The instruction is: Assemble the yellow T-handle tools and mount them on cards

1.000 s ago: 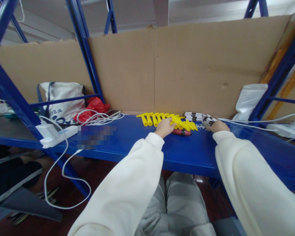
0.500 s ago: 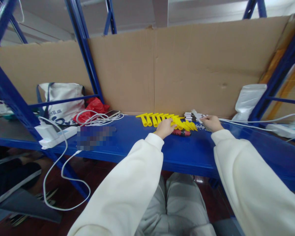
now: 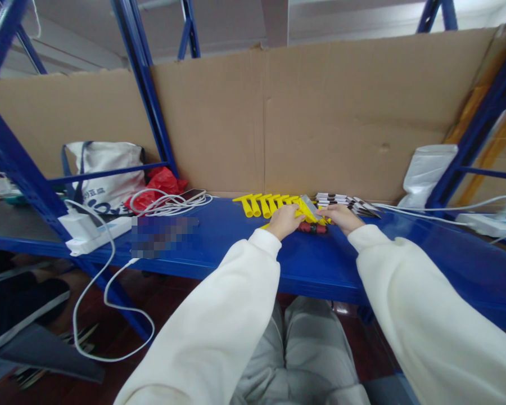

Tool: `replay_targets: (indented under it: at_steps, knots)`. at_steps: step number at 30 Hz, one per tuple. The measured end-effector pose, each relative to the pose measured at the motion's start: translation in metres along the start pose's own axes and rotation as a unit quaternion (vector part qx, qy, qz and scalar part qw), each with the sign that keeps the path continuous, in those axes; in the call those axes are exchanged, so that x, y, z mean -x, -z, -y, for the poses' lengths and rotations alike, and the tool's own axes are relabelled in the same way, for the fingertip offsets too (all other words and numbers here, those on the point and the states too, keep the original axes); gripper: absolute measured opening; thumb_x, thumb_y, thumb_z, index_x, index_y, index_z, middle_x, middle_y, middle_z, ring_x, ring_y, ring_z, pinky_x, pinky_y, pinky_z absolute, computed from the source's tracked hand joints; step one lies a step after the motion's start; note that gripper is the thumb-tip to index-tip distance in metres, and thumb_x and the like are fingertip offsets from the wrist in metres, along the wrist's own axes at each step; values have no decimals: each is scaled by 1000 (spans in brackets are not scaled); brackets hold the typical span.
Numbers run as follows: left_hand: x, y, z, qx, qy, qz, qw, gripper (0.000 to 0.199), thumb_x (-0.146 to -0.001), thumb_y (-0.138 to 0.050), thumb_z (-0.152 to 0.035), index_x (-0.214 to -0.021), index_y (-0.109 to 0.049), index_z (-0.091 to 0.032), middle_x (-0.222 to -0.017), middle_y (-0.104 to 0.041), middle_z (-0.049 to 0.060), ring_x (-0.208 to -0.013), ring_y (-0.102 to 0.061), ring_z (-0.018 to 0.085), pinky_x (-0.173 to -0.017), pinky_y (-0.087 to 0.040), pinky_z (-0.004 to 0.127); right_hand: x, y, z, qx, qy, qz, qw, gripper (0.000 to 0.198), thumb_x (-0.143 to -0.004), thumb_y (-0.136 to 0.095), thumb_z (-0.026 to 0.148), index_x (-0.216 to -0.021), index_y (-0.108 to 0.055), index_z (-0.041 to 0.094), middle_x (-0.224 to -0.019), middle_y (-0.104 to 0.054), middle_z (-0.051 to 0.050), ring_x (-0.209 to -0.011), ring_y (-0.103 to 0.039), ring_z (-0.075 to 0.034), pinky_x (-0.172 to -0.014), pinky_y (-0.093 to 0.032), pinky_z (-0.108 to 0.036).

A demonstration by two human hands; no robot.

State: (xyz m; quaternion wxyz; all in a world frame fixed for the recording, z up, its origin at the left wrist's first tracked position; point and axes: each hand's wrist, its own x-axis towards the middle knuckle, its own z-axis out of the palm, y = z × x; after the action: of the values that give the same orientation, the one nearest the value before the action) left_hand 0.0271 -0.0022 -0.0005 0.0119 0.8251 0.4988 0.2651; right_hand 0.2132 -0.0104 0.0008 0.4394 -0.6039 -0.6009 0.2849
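My left hand (image 3: 284,221) is closed around a yellow plastic handle, mostly hidden by its fingers. My right hand (image 3: 343,218) pinches a flat grey blade (image 3: 309,206) that meets the yellow part at my left fingertips. Whether the two are joined, I cannot tell. A row of yellow T-shaped handles (image 3: 255,207) lies just behind my left hand. Beneath my fingertips rests a red and black cylindrical tool (image 3: 313,228). Behind my right hand is a pile of flat white-and-dark pieces (image 3: 333,199), some fanned out to the right.
Cardboard (image 3: 320,124) walls off the back of the blue table (image 3: 236,259). Over on the left are a coiled white cable (image 3: 168,203), a power strip (image 3: 103,233), a cloth bag (image 3: 105,174) and a red plastic bag (image 3: 162,183). A white pouch (image 3: 428,174) stands at the right.
My right hand has moved left with the grey blade, from beside the flat pieces to my left hand. My left hand has stayed nearly in place.
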Motion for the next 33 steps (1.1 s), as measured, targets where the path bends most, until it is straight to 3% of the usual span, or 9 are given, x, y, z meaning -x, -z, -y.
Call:
replay_targets:
  at_steps: [6,11,14,21,26,33]
  knots:
    - [1,1,-1,1,1,-2,1000,37,-99,-59,-32,-131,-68,-17,-129,-72,13,-124,-65,27,-106,-50,36,4,0,3,24,21,16,999,47,-63,-77,62,-57,-54,21,-54,-49,2,-55,-38,-11,-50,-29,-25]
    - [5,5,-3,-3,-26,1,1000,49,-100,-56,-26,-148,-55,-19,-136,-68,13,-127,-63,26,-108,-49,37,5,-2,6,8,10,19,1000,27,-70,-73,42,-62,-60,20,-56,-52,2,-56,-42,-11,-51,-31,-24]
    - [8,7,-5,-18,-60,16,998,47,-102,-50,-24,-149,-55,-24,-137,-67,12,-127,-63,25,-108,-48,37,5,-2,7,8,10,18,1000,22,-70,-70,36,-61,-60,19,-57,-53,3,-56,-41,-11,-53,-31,-25]
    - [11,8,-9,-66,-80,39,994,47,-105,-41,-25,-149,-56,-28,-131,-66,15,-116,-68,28,-99,-51,37,2,-1,3,6,12,27,1000,26,-69,-70,41,-59,-58,20,-56,-50,2,-56,-41,-11,-52,-31,-26]
    - [11,8,-8,-76,-83,45,993,48,-105,-41,-26,-151,-54,-29,-130,-65,16,-115,-68,29,-98,-51,37,1,-1,0,-4,9,31,999,20,-70,-68,35,-61,-60,19,-58,-52,1,-55,-42,-11,-50,-30,-25]
    - [10,5,-5,-84,-95,55,990,50,-104,-40,-24,-153,-51,-32,-132,-65,13,-116,-68,27,-98,-51,36,-8,3,-8,-1,26,40,999,29,-72,-72,45,-65,-64,18,-59,-58,-1,-56,-47,-12,-48,-34,-23]
